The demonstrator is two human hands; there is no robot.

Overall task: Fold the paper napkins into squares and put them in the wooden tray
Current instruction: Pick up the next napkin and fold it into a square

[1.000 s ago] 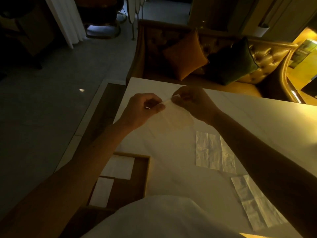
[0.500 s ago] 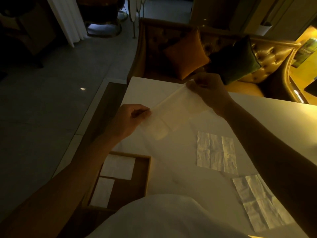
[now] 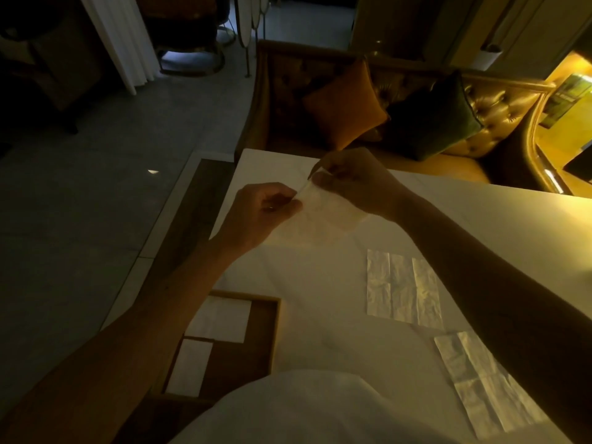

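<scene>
The thin white paper napkin (image 3: 323, 216) hangs in the air above the far part of the pale tabletop (image 3: 320, 299), pinched at its upper edge by both hands and drooping below them in a soft, translucent sheet. The left hand (image 3: 259, 213) has its fingers (image 3: 288, 205) closed on the napkin's left upper corner. The right hand (image 3: 355, 184) sits just beside it, slightly farther away, and its fingers are likewise closed on the napkin's top edge, so the 2 grips are nearly touching.

On the tabletop to the right, 2 flat unfolded creased napkins lie well apart from the hands: 1 (image 3: 403, 293) near the middle and 1 (image 3: 487, 382) closer to the near right edge, partly under the right forearm.

At the lower left, a shallow rectangular wooden tray (image 3: 275, 334) with a dark floor rests at the tabletop's left edge. Inside it lie 2 folded white napkins: 1 (image 3: 221, 318) in the far part and 1 (image 3: 190, 366) in the near part, their corners touching or nearly so.

Beyond the tabletop stands a tufted leather bench with an orange cushion (image 3: 346, 104) and a dark green cushion (image 3: 432, 116).
</scene>
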